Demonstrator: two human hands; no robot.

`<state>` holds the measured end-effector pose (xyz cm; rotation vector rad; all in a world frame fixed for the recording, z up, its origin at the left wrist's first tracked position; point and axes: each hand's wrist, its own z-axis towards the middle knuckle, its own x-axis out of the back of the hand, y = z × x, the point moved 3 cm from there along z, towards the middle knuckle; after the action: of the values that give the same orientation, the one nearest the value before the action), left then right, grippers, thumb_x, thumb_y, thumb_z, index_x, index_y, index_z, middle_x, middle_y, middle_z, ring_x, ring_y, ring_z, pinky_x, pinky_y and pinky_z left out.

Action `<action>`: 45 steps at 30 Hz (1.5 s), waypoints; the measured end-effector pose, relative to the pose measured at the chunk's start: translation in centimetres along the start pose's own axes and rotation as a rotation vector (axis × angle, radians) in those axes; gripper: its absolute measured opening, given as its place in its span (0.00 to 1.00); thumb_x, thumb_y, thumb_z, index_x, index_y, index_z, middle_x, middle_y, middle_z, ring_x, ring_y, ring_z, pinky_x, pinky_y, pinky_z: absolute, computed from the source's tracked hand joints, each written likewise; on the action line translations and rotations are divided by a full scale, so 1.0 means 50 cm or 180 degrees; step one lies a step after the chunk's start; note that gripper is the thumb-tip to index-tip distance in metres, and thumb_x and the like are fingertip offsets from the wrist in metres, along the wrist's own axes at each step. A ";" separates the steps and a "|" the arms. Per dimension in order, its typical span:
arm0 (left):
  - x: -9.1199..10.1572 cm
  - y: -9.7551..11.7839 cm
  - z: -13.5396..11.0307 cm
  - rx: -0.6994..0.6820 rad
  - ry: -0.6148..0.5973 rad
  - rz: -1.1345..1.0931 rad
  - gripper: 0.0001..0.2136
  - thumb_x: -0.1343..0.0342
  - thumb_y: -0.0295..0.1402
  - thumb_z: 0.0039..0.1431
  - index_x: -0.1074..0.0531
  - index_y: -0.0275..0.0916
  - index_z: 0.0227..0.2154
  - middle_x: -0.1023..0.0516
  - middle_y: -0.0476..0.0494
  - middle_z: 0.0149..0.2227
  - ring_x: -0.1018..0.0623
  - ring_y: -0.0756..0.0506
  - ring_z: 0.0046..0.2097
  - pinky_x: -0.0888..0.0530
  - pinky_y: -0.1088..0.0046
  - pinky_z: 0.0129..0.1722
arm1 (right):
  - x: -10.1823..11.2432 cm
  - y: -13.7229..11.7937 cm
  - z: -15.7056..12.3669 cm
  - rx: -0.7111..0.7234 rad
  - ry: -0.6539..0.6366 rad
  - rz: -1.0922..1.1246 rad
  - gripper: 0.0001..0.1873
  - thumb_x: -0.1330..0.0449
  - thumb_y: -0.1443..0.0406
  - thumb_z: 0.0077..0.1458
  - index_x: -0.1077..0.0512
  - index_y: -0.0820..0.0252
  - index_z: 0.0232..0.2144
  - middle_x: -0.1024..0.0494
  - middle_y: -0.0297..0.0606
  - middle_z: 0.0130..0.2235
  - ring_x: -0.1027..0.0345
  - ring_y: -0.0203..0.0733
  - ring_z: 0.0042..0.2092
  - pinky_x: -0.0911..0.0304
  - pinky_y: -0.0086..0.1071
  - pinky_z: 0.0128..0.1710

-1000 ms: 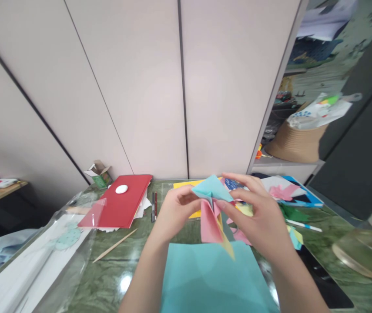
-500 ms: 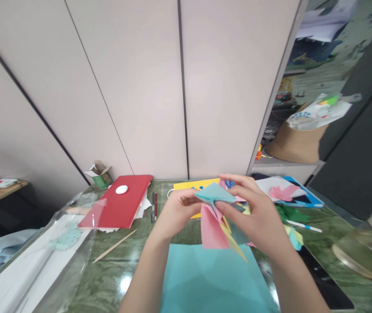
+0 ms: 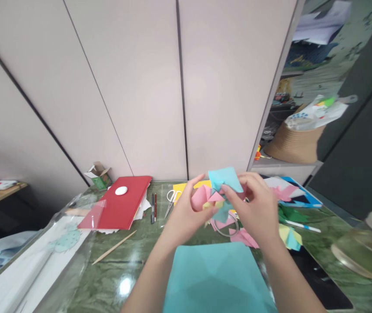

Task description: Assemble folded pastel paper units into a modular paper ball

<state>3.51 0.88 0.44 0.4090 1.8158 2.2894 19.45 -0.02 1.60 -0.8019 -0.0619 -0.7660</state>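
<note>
Between both hands, raised over the table, is a piece of folded paper (image 3: pixel 225 179) made of blue, pink and yellow parts. My left hand (image 3: pixel 186 213) grips its pink and yellow side between thumb and fingers. On the other side my right hand (image 3: pixel 256 202) pinches the blue part, thumb in front. Some of the fingers are hidden behind the paper. Below lies a large blue-green sheet (image 3: pixel 218 278). A roll of tape (image 3: pixel 226 227) and pink folded paper (image 3: pixel 244 238) rest on the table just beyond it.
White-handled scissors (image 3: pixel 172 201), two pens (image 3: pixel 154 208), a red folder (image 3: pixel 120 202) and a wooden stick (image 3: pixel 114 248) lie left. To the right are a black tablet-like slab (image 3: pixel 319 278), a yellow-and-blue folded paper (image 3: pixel 290 237) and a lidded jar (image 3: pixel 365 245).
The folded paper has been turned, so its blue square now faces up and its pink part sits by my left hand. The scissors and tape roll have come into view.
</note>
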 end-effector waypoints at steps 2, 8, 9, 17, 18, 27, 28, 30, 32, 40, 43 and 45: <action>0.005 0.001 0.004 -0.0054 0.0160 0.0186 0.22 0.43 0.33 0.50 0.35 0.44 0.50 0.27 0.43 0.45 0.26 0.45 0.39 0.29 0.71 0.36 | 0.000 0.011 0.002 -0.0357 -0.0283 0.0307 0.10 0.40 0.61 0.48 0.33 0.55 0.35 0.26 0.33 0.31 0.33 0.40 0.32 0.38 0.33 0.32; 0.027 -0.001 0.012 -0.0051 -0.0224 0.0758 0.07 0.43 0.33 0.49 0.26 0.36 0.30 0.28 0.47 0.29 0.30 0.48 0.31 0.35 0.75 0.28 | 0.003 0.014 0.008 -0.0586 -0.1907 0.0596 0.05 0.42 0.62 0.49 0.28 0.58 0.27 0.25 0.31 0.27 0.34 0.39 0.30 0.40 0.30 0.27; 0.028 -0.003 0.012 -0.0028 -0.0291 0.0837 0.06 0.43 0.33 0.49 0.26 0.36 0.29 0.28 0.48 0.29 0.31 0.49 0.31 0.36 0.75 0.28 | 0.004 0.012 0.008 -0.0573 -0.2048 0.0607 0.05 0.42 0.63 0.49 0.29 0.58 0.25 0.26 0.30 0.26 0.34 0.38 0.29 0.41 0.29 0.26; 0.023 -0.021 0.021 0.0107 -0.0119 -0.0220 0.12 0.41 0.36 0.48 0.28 0.36 0.36 0.25 0.45 0.32 0.27 0.48 0.33 0.32 0.74 0.31 | 0.004 0.009 0.011 -0.0578 -0.1840 0.0697 0.06 0.42 0.61 0.50 0.27 0.57 0.29 0.25 0.32 0.30 0.34 0.39 0.31 0.38 0.30 0.28; 0.021 -0.022 0.021 0.0114 -0.0114 -0.0297 0.12 0.41 0.36 0.49 0.28 0.36 0.36 0.25 0.45 0.33 0.27 0.48 0.33 0.32 0.73 0.31 | 0.003 0.010 0.011 -0.0561 -0.1781 0.0643 0.07 0.42 0.61 0.50 0.27 0.57 0.30 0.25 0.32 0.30 0.34 0.39 0.31 0.38 0.30 0.28; 0.013 -0.005 0.021 -0.0286 0.0067 0.0536 0.06 0.42 0.35 0.50 0.25 0.37 0.28 0.24 0.44 0.34 0.26 0.46 0.38 0.32 0.71 0.39 | -0.008 0.002 0.005 -0.0214 -0.1785 0.0554 0.07 0.44 0.62 0.52 0.26 0.53 0.29 0.23 0.32 0.27 0.28 0.43 0.33 0.35 0.33 0.31; 0.014 -0.004 0.021 -0.0335 0.0048 0.0514 0.05 0.41 0.34 0.50 0.25 0.38 0.28 0.24 0.44 0.36 0.26 0.45 0.40 0.32 0.70 0.41 | -0.009 0.000 0.004 -0.0181 -0.1860 0.0581 0.08 0.45 0.62 0.52 0.26 0.53 0.29 0.22 0.32 0.28 0.28 0.43 0.34 0.34 0.34 0.32; 0.015 -0.004 0.022 -0.0428 0.0063 0.0457 0.04 0.40 0.33 0.48 0.25 0.38 0.26 0.24 0.42 0.39 0.27 0.44 0.45 0.32 0.68 0.45 | -0.011 -0.002 0.004 -0.0058 -0.1989 0.0642 0.09 0.46 0.63 0.54 0.25 0.52 0.31 0.22 0.33 0.34 0.28 0.44 0.39 0.34 0.35 0.37; 0.017 -0.007 0.023 -0.0430 0.0080 0.0416 0.03 0.40 0.32 0.48 0.25 0.39 0.25 0.24 0.42 0.39 0.27 0.44 0.46 0.32 0.67 0.46 | -0.013 -0.002 0.003 0.0072 -0.2014 0.0637 0.10 0.47 0.63 0.55 0.25 0.52 0.32 0.24 0.35 0.40 0.31 0.43 0.45 0.36 0.38 0.44; 0.019 -0.015 0.021 -0.0219 0.0545 0.0186 0.11 0.39 0.32 0.47 0.28 0.39 0.36 0.23 0.46 0.34 0.25 0.48 0.36 0.29 0.73 0.34 | -0.017 0.002 0.006 -0.0118 -0.1531 0.0572 0.15 0.42 0.65 0.51 0.29 0.51 0.43 0.26 0.35 0.44 0.33 0.44 0.48 0.38 0.39 0.47; 0.021 -0.021 0.022 -0.0032 0.0689 -0.0059 0.23 0.37 0.32 0.45 0.34 0.43 0.46 0.24 0.50 0.33 0.25 0.49 0.32 0.30 0.75 0.29 | -0.013 0.000 0.007 -0.0282 -0.1328 0.0602 0.17 0.40 0.64 0.49 0.30 0.53 0.44 0.25 0.36 0.47 0.33 0.45 0.49 0.38 0.40 0.49; 0.020 -0.020 0.023 0.0022 0.0650 0.0034 0.19 0.37 0.32 0.44 0.30 0.41 0.42 0.23 0.48 0.33 0.25 0.49 0.33 0.29 0.75 0.31 | -0.014 0.001 0.003 -0.0349 -0.1312 0.0629 0.17 0.40 0.64 0.49 0.29 0.52 0.44 0.25 0.35 0.47 0.32 0.46 0.49 0.38 0.40 0.49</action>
<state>2.91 2.47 -0.21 0.1920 1.9170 2.4105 19.00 0.51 1.47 -1.0449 -0.3073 -0.4113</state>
